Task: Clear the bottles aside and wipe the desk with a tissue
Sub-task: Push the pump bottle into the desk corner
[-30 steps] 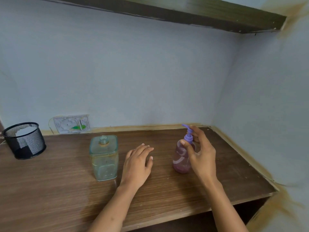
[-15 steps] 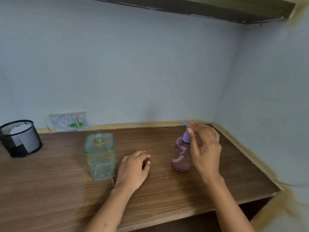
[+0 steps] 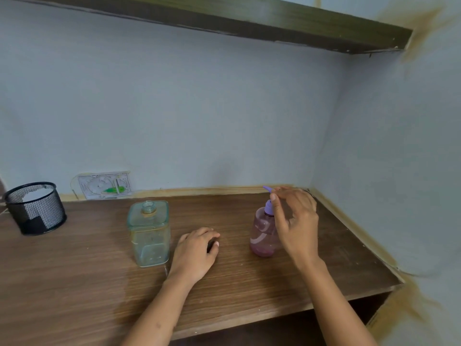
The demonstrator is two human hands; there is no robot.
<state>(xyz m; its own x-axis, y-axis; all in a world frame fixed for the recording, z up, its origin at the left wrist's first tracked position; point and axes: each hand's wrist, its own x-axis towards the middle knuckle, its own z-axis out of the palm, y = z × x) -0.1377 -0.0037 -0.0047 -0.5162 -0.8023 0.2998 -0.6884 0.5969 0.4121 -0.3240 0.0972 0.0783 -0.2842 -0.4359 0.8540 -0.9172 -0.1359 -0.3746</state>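
A pink pump bottle [image 3: 262,236] with a purple pump stands upright at the right of the wooden desk [image 3: 74,270]. My right hand [image 3: 298,226] is at its top, thumb and fingertips pinching the pump head. A square clear glass bottle [image 3: 149,236] without a cap stands left of centre. Between the two bottles my left hand [image 3: 195,250] rests on the desk, fingers loosely curled, holding nothing and just right of the glass bottle.
A black mesh cup [image 3: 37,211] with something white inside stands at the far left. A socket plate [image 3: 104,184] sits on the back wall. The side wall closes off the desk's right end, and a dark shelf [image 3: 249,18] runs overhead.
My right hand has slid up from the pump bottle's neck to its pump head. My left hand's fingers have curled in from flat. Both bottles stand where they were.
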